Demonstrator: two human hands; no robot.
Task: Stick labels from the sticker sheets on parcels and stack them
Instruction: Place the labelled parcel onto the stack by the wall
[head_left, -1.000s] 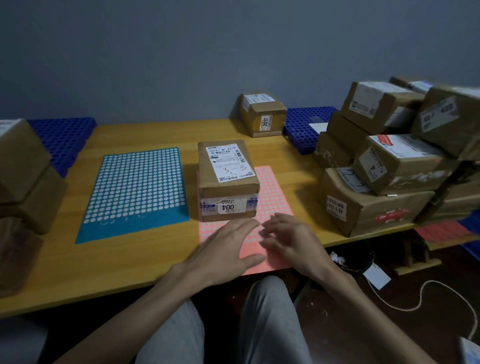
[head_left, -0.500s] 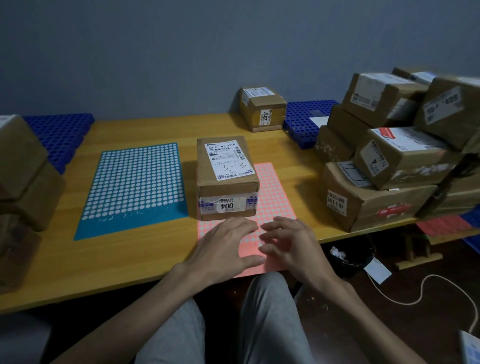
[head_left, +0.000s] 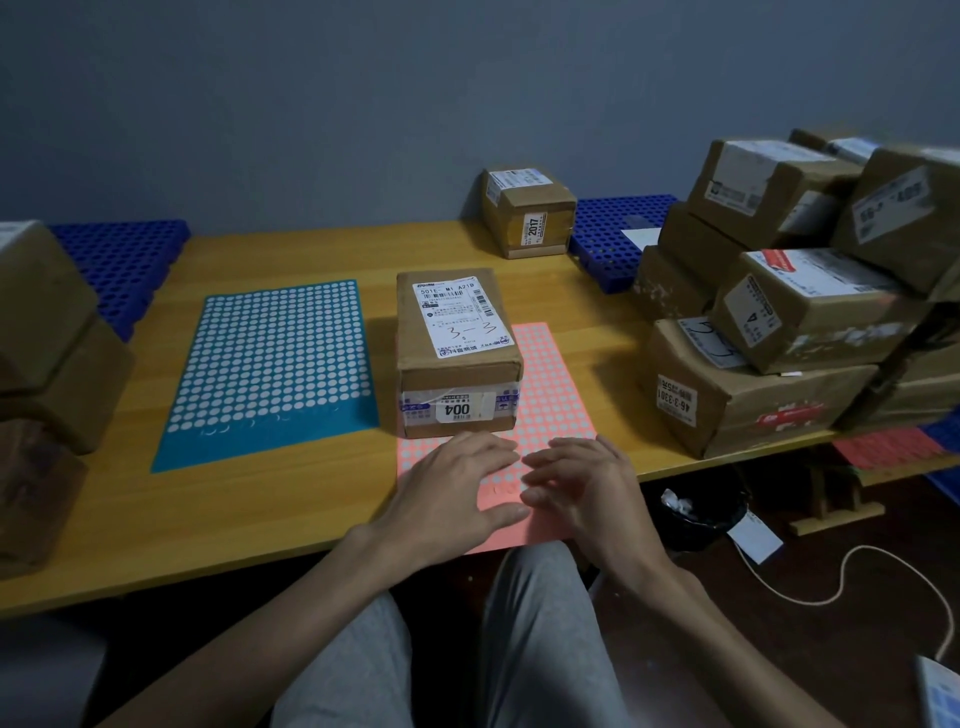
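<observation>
Two sheets are laid on the table (head_left: 208, 519) in the head view: a blue sheet (head_left: 275, 364) at left and a pink sheet (head_left: 550, 384) at centre. The parcel (head_left: 457, 353), marked 004, is stood on the pink sheet's far left part. Just before it, the left hand (head_left: 452, 488) is pressed flat on the pink sheet, fingers straight. The right hand (head_left: 576, 488) is rested beside it, fingers loosely bent, nothing gripped. More boxes (head_left: 779, 364) are piled at right.
</observation>
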